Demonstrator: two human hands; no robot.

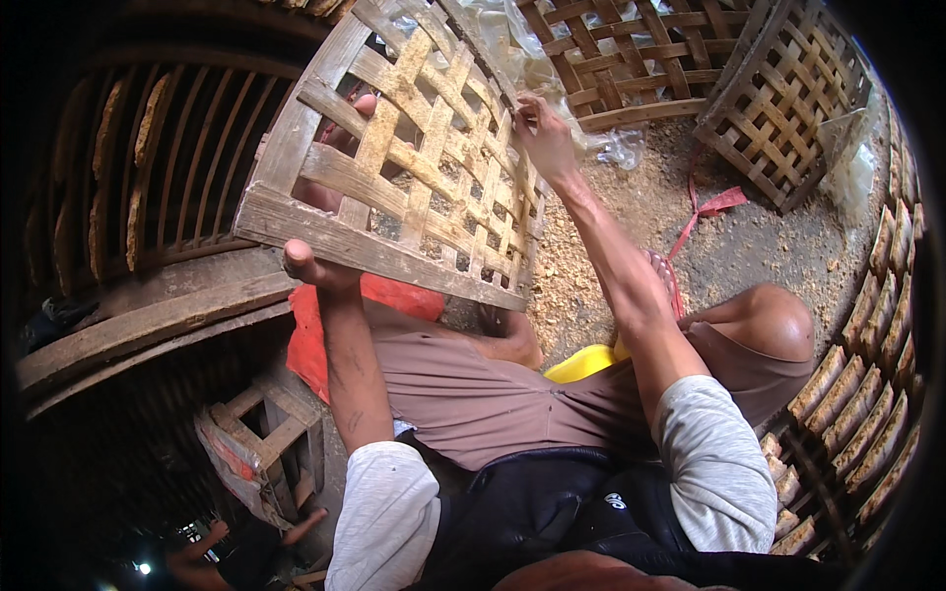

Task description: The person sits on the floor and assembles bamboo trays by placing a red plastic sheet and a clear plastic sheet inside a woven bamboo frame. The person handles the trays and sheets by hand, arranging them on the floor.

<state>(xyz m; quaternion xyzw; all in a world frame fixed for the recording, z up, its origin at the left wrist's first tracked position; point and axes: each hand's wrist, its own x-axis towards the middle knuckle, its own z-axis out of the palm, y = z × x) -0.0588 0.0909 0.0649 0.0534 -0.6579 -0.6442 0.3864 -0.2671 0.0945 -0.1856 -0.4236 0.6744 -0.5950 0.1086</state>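
A woven wooden tray point(434, 197) with a flat slatted frame is raised and tilted in front of me. My left hand point(320, 271) grips its lower left corner, thumb over the frame. The other fingers of that hand lie behind the lattice and show partly through its gaps. At the tray's right edge, the fingers of my right hand point(542, 133) are bent and pinched against the frame. Pale crumbs stick to the slats.
More woven trays point(645, 59) lean at the back, one more point(778, 108) at the right, with clear plastic around them. Crumbs point(581, 266) cover the floor beside a red strip point(711, 204). Slatted racks point(857, 414) flank me. A wooden stool point(271, 433) and another person point(241, 557) are lower left.
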